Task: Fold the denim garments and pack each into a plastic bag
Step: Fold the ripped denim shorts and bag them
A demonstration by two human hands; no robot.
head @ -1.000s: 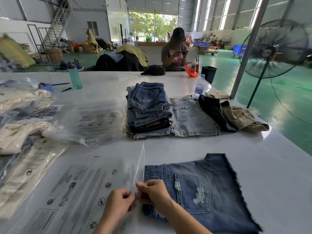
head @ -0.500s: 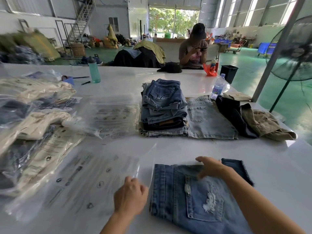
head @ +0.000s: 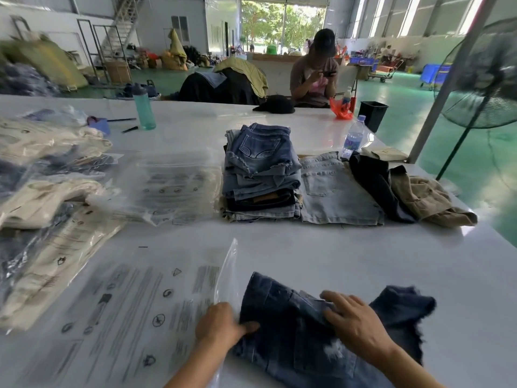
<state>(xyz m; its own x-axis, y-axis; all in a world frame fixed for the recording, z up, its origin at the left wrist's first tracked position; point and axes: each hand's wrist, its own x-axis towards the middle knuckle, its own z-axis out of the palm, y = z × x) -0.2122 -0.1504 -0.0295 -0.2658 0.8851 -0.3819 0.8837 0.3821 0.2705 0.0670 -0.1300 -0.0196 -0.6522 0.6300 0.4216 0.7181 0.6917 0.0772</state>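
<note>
Dark blue distressed denim shorts (head: 293, 348) lie folded on the white table (head: 349, 256) in front of me. To their left lies a clear plastic bag (head: 134, 303) printed with warning text, its mouth facing the shorts and its upper lip (head: 228, 275) standing up. My left hand (head: 219, 323) grips the bag at its mouth, with the thumb on the shorts' left edge. My right hand (head: 355, 323) presses flat on the shorts, fingers spread. The shorts' left edge sits at the bag's mouth.
A stack of folded denim (head: 260, 175), light denim shorts (head: 335, 189), a black garment (head: 375, 183) and a khaki garment (head: 428, 200) lie further back. Empty bags (head: 167, 186) and packed bags (head: 42, 197) fill the left. Two bottles (head: 354, 140) (head: 144, 107) stand beyond. A person (head: 316, 74) sits opposite.
The shorts have slid left to the bag's mouth. My right hand moved from their far edge to their middle; my left hand shifted right to the mouth, whose lip now stands up.
</note>
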